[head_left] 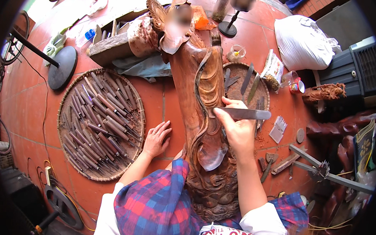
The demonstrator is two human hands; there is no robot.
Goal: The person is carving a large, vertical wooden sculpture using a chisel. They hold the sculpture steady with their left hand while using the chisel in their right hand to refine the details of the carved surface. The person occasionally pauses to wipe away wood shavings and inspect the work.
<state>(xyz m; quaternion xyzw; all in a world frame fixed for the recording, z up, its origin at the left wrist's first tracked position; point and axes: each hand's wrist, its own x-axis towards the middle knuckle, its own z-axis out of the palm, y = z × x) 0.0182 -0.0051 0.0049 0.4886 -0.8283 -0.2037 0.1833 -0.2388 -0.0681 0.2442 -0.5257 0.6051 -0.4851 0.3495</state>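
Observation:
A carved wooden statue (pixel 183 87) lies lengthwise before me, its draped robe toward the middle and its rough carved base (pixel 213 195) by my lap. My right hand (pixel 238 131) is closed around a flat grey metal scraper blade (pixel 254 114), whose inner end meets the folds of the robe. Fingers apart, my left hand (pixel 156 139) rests on the red tiled floor beside the statue and holds nothing. To its left lies a round woven tray (pixel 141 102) full of carving chisels (pixel 107 113) with brown handles.
A smaller woven tray (pixel 234 69) with flat blades lies right of the statue, near a glass jar (pixel 236 53). Beyond are a white sack (pixel 304 42) and a dark cooler unit (pixel 354 68). Metal bars (pixel 334 174) stand at right; a round black stand base (pixel 63 68) is at left.

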